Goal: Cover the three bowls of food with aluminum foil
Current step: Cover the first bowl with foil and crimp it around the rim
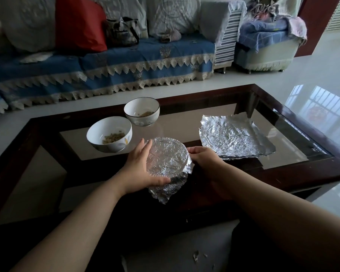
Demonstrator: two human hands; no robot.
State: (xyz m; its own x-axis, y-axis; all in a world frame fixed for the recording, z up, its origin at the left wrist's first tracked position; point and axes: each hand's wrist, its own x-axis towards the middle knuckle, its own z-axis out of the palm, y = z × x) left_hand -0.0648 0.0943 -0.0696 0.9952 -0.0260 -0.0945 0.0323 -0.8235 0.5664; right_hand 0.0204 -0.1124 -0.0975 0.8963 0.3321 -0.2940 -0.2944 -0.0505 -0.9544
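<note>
A bowl wrapped in crinkled aluminum foil (168, 158) stands near the front of the glass table. My left hand (140, 167) cups its left side, thumb along the near rim and fingers up the far side. My right hand (203, 157) presses the foil down on its right edge, fingers curled round the rim. Two uncovered white bowls with a little food stand behind to the left: the nearer one (109, 134) and the farther one (141, 111). Flat foil sheets (236, 137) lie stacked to the right.
The table is glass with a dark wooden frame (283, 173). A blue-covered sofa (106, 63) runs along the far side, an armchair (267, 44) at the back right. Small foil scraps (196, 254) lie on the floor near me.
</note>
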